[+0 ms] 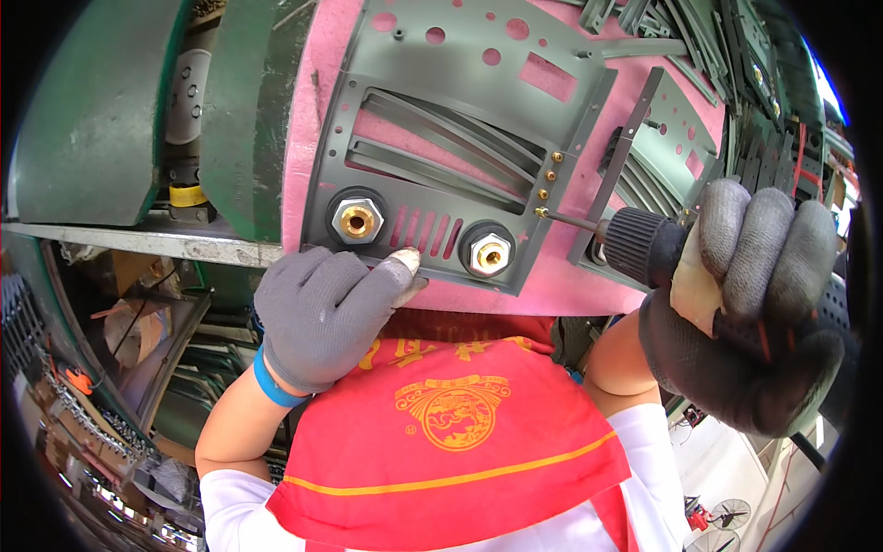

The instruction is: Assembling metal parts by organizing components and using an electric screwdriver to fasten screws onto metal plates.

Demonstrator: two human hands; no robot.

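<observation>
A grey-green sheet-metal panel (441,69) with round holes, slots and a bent rim lies before me. Two large brass fittings with hex nuts sit along its near side, the left fitting (357,221) and the right fitting (490,253). My left hand (322,313), in a grey glove, pinches the panel's near edge between them, thumb and forefinger at the lip. My gloved right hand (754,294) is wrapped round a black power screwdriver (639,247). The driver's thin bit meets the lowest of several small brass screws (540,212) on the panel's right side.
Pink foam sheeting (598,285) lies under the panel. A second similar panel (667,138) is to the right, with loose metal strips (694,41) beyond. Green curved metal parts (92,110) stand at the left above a metal rail (221,244).
</observation>
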